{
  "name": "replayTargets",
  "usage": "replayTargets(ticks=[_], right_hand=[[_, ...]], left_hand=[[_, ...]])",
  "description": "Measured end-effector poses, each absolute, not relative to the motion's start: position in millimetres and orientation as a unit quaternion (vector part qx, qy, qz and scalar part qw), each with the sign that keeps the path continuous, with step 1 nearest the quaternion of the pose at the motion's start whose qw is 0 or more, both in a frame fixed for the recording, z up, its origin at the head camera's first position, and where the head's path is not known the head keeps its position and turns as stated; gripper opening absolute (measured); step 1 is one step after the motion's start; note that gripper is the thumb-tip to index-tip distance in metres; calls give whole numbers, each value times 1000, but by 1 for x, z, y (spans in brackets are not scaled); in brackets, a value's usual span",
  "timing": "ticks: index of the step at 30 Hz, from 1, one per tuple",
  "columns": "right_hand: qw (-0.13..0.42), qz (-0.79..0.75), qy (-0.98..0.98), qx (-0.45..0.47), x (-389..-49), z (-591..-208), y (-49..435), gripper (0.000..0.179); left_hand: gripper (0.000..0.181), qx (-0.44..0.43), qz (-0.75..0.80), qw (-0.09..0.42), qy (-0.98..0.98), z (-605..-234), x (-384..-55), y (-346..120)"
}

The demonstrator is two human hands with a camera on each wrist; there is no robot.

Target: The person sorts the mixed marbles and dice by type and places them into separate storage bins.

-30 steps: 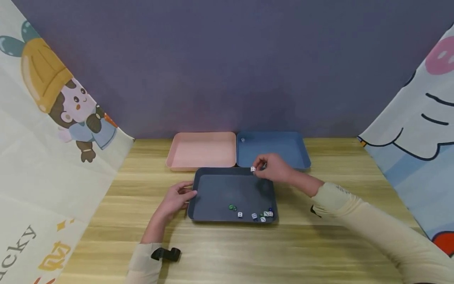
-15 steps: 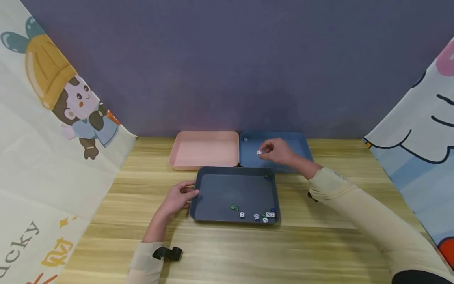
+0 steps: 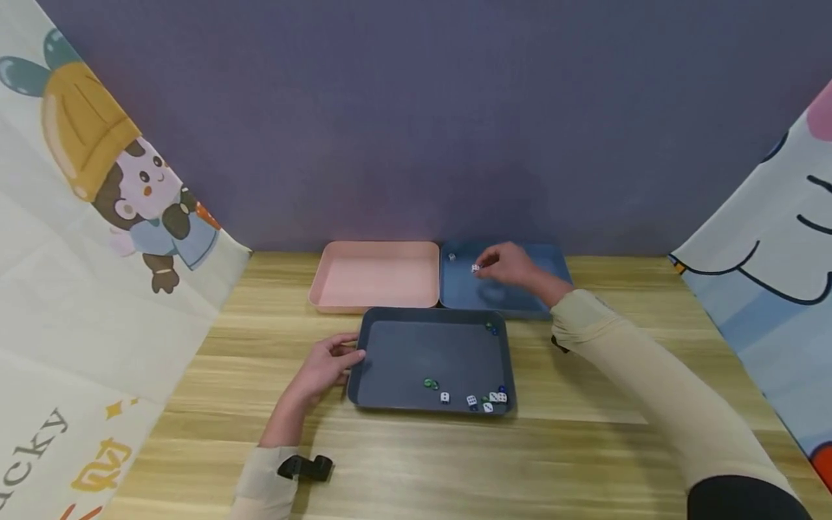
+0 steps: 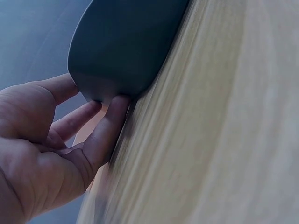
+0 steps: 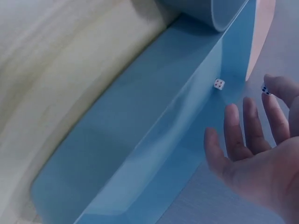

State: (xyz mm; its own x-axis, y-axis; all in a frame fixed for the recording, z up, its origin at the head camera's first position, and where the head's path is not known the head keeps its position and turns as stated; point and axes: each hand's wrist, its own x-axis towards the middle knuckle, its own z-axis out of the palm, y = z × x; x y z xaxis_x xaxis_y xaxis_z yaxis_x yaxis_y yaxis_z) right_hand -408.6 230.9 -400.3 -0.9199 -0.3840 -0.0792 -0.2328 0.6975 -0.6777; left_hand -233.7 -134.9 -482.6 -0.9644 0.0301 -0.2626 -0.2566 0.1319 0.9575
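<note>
My right hand [image 3: 508,263] is over the blue tray [image 3: 551,271], pinching a white die [image 5: 266,89] between thumb and index finger; the other fingers are loosely spread. A second die [image 3: 451,257] lies in that tray's far left corner. My left hand [image 3: 325,367] grips the left rim of the dark grey tray [image 3: 390,313], thumb over the edge and fingers against the outer wall [image 4: 121,51]. Along the near right side of the dark tray lie several white dice [image 3: 471,400] with small blue and green pieces among them. Green glassy pieces [image 3: 431,383] sit nearer its middle.
A pink tray [image 3: 377,274] stands left of the blue one, side by side behind the dark tray. More small green and blue pieces [image 3: 491,328] lie in the dark tray's far right corner. Behind the wooden table [image 3: 416,469] rises a purple-grey wall [image 3: 416,130].
My right hand has moved away from the dark tray's far edge with the die, up and over the blue tray. The left hand keeps its grip on the dark tray.
</note>
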Motion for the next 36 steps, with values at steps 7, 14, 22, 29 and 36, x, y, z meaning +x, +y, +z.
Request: replayTargets(ticks=[7, 14, 22, 29, 36], right_hand=[[84, -321, 932, -148, -435, -400, 223, 27], [84, -301, 940, -136, -457, -398, 214, 32], [107, -380, 915, -85, -477, -404, 206, 32], [105, -391, 912, -59, -487, -409, 202, 35], [105, -409, 905, -48, -489, -406, 202, 35]], left_hand=[[48, -74, 654, 109, 745, -479, -235, -135], [47, -78, 654, 110, 745, -481, -234, -138], [48, -81, 660, 114, 738, -480, -232, -137], [47, -84, 663, 114, 735, -484, -232, -134], [46, -86, 663, 110, 735, -483, -232, -132]])
